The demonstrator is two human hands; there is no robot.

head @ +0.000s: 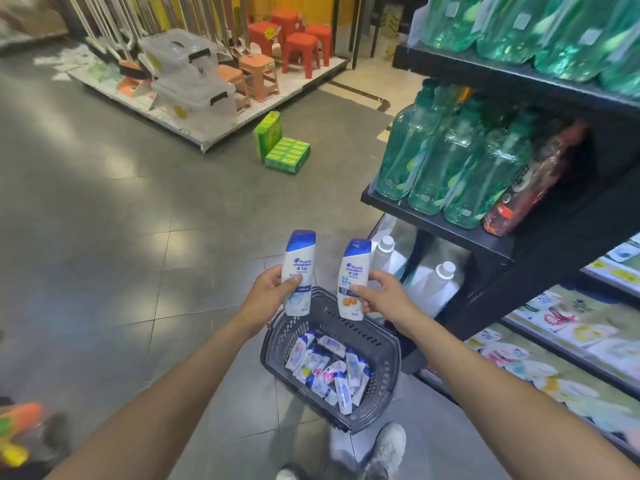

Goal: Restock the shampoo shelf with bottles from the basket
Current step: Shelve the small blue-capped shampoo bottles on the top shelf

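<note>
Head view: grey floor tiles [104,237] carry the basket [385,362] of shampoo bottles [325,370]; above it our left hand [268,294] grips one upright bottle [300,261], our right hand [388,296] pinches a second bottle [354,271], beside black shelves [446,231], red stools [301,50] beyond.

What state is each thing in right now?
left hand: grips left bottle
left bottle: upright, cap up
right hand: grips right bottle
right bottle: upright, cap up
basket: on floor, spare bottles lying loose inside
green bottles: standing on shelf
</note>
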